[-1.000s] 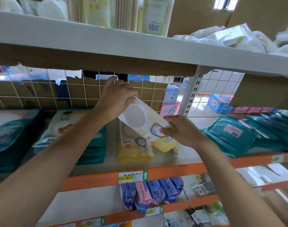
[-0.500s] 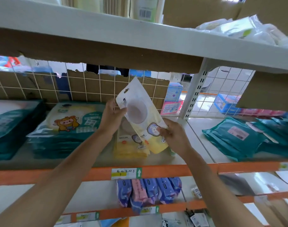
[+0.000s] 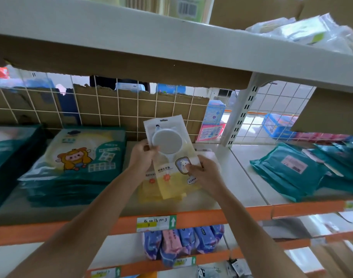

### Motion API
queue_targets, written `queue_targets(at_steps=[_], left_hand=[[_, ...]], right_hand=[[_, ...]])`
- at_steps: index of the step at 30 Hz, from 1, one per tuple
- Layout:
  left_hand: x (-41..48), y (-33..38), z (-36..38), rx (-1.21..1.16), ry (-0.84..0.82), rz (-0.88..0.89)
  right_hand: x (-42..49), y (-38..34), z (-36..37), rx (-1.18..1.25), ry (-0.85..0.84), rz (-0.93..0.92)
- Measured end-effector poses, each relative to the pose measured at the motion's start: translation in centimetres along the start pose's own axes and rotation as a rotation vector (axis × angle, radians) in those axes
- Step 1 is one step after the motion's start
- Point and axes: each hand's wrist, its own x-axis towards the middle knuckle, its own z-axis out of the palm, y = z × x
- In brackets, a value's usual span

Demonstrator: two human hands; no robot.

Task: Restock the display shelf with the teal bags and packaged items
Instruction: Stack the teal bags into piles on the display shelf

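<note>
I hold a white and yellow packaged item (image 3: 170, 151) with a round clear window over the middle shelf (image 3: 207, 216). My left hand (image 3: 142, 155) pinches its left edge near the window. My right hand (image 3: 204, 173) grips its lower right side by the cartoon label. Under it lies a small stack of the same yellow packages (image 3: 151, 188). A pile of teal bags with a cartoon print (image 3: 77, 161) sits to the left. More teal bags (image 3: 288, 173) lie on the shelf to the right.
A wire grid backed with cardboard (image 3: 111, 111) closes the shelf's rear. The white upper shelf (image 3: 171, 45) hangs low overhead. A perforated upright post (image 3: 239, 117) divides the bays. Purple and pink packs (image 3: 179, 243) fill the shelf below. Dark teal packs (image 3: 9, 155) sit far left.
The package has come down from a raised, tilted pose to sit upright just above the yellow stack. My left hand slid from its top to its left edge.
</note>
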Motion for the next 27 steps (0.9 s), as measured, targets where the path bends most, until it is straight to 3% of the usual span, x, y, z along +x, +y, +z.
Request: queue_targets(at_steps=[3,8,13,20,27], left_hand=[[1.0,-0.5,0.2,-0.005,0.018,-0.012],[1.9,-1.6,-0.3,0.028,0.032,-0.046],[2.0,-2.8,-0.5,0.092,-0.012,-0.054],[1.6,-4.0,0.2,0.13,0.092,-0.044],[0.6,-5.0,-0.6,0.012,-0.038,-0.095]], right_hand=[[1.0,1.2,1.5,-0.039,0.016,0.1],[1.5,1.5,3.7,0.082,-0.029,0.137],[1.6,2.7,5.5,0.045,-0.016,0.161],[1.3,4.5,5.9,-0.221,0.097,0.134],[0.4,4.8,6.2,0.033,0.082,0.121]])
